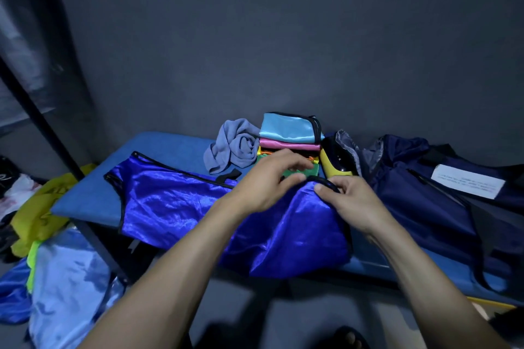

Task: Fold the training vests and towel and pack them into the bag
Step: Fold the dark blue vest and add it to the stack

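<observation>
A shiny royal-blue training vest (pixel 175 204) with black trim lies spread across the blue mattress (pixel 93 198), its near part hanging over the front edge. My right hand (pixel 351 204) pinches the vest's black-trimmed edge at its raised middle. My left hand (pixel 266 181) hovers just left of it, blurred, fingers curled over the same edge. Behind them sits a stack of folded vests (pixel 289 136), light blue on top, pink, yellow and green below. A crumpled grey towel (pixel 235 144) lies left of the stack. The dark navy bag (pixel 425 193) lies open at the right.
A yellow and black object (pixel 337 164) leans between the stack and the bag. A white label (pixel 467 181) shows on the bag. Loose light-blue, blue and yellow fabrics (pixel 62 278) are heaped on the floor at the left. A black frame post (pixel 42 122) slants down the left side.
</observation>
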A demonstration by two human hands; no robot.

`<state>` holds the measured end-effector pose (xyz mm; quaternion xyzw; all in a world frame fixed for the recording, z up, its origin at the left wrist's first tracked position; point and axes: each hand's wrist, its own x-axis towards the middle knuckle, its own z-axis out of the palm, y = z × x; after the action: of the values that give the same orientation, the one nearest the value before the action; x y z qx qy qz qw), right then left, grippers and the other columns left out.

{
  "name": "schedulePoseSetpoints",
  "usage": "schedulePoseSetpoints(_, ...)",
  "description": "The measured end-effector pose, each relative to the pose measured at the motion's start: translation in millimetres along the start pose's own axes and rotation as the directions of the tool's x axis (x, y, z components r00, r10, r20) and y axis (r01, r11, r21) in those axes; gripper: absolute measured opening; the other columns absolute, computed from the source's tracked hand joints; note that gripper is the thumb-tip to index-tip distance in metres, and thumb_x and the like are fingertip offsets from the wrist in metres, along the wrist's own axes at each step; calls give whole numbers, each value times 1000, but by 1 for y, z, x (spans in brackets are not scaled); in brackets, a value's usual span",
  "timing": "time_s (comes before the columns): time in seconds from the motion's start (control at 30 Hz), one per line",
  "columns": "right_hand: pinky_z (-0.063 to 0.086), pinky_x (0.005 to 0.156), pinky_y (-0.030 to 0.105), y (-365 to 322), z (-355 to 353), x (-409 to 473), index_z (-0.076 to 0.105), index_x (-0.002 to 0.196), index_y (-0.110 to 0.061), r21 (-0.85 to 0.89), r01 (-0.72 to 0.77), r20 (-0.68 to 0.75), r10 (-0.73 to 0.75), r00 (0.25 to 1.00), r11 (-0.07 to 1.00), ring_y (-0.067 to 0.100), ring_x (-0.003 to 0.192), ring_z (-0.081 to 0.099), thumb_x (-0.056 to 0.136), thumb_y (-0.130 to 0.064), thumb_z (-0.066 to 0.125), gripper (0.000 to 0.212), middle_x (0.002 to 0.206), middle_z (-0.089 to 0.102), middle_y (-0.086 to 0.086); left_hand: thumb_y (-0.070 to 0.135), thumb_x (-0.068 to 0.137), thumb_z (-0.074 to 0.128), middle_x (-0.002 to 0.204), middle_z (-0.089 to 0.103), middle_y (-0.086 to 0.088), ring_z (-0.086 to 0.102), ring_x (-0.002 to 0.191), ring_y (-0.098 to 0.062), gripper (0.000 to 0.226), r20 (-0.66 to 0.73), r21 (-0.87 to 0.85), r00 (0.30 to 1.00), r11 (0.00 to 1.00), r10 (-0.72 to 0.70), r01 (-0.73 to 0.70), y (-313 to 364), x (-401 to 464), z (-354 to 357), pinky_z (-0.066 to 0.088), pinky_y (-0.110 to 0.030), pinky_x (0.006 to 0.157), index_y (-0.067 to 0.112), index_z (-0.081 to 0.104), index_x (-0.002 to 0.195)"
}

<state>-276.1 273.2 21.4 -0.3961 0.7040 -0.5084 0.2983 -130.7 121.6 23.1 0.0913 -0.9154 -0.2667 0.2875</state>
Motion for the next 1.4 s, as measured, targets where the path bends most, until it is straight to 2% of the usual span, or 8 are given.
schedulePoseSetpoints(0.1, 31, 64, 33, 8, -14, 2, 58, 82, 9, -53, -57, -43, 55, 998, 997, 19, 66, 45, 99, -23, 66, 37, 69, 52, 9, 2, 97, 59, 107, 73, 4, 68, 101, -10, 23, -42, 33, 979, 979, -197, 199, -36, -14, -35, 55, -28, 96, 15, 74, 110)
schedulePoseSetpoints(0.2, 35, 67, 33, 18, -23, 2, 58, 90, 13, -65, -113, -34, 110, 993, 991, 19, 67, 52, 100, -25, 64, 40, 72, 59, 10, 25, 90, 53, 102, 75, -2, 69, 99, -27, 24, -54, 281, 903, 862, -425, 423, -90, -37, -65, 56, -45, 86, 24, 74, 101)
schedulePoseSetpoints(0.27, 38, 68, 31, 24, -25, 2, 60, 87, 10, -76, -138, -16, 137, 990, 988, 17, 66, 56, 101, -26, 63, 39, 72, 62, 8, 19, 93, 60, 110, 74, -1, 67, 105, -28, 19, 32, 354, 868, 818, -496, 454, -118, -54, -68, 53, -44, 90, 22, 73, 106)
schedulePoseSetpoints(0.57, 48, 56, 16, 29, -24, 2, 68, 86, -6, -4, -171, 53, 171, 984, 985, 8, 61, 68, 104, -26, 56, 29, 72, 72, 2, 26, 96, 67, 118, 61, 4, 54, 109, -27, 21, 61, 530, 898, 776, -437, 342, -155, -75, -59, 43, -41, 90, 25, 64, 117)
schedulePoseSetpoints(0.73, 49, 70, 29, 30, -29, 2, 71, 94, -1, 7, -193, 63, 193, 979, 981, 18, 71, 69, 104, -31, 56, 34, 84, 75, 15, 27, 103, 55, 112, 58, 2, 52, 104, -26, 13, 6, 628, 933, 728, -359, 276, -159, -76, -47, 31, -35, 79, 23, 63, 113)
schedulePoseSetpoints(1.0, 42, 70, 34, 45, -33, 7, 67, 88, -1, 92, -332, 23, 332, 943, 939, 22, 65, 60, 101, -31, 62, 33, 77, 65, 15, 31, 108, 44, 84, 64, -4, 58, 82, -26, 30, -54, 192, 887, 867, -458, 460, -145, -71, -78, 43, -41, 79, 11, 57, 92)
schedulePoseSetpoints(1.23, 44, 62, 32, 49, -36, 9, 64, 90, -10, 56, -489, 5, 490, 872, 870, 25, 65, 61, 103, -20, 59, 17, 77, 64, 15, 43, 105, 48, 89, 62, 9, 52, 89, -15, 27, 110, 449, 865, 801, -490, 396, -162, -78, -70, 32, -37, 82, 27, 59, 87)
schedulePoseSetpoints(1.4, 46, 58, 29, 49, -38, 7, 60, 83, -11, 26, -523, -7, 523, 852, 852, 17, 56, 56, 103, -14, 55, 21, 65, 58, 7, 36, 106, 49, 102, 57, 5, 48, 103, -19, 13, 87, 381, 865, 819, -495, 430, -164, -82, -58, 33, -43, 92, 30, 59, 99)
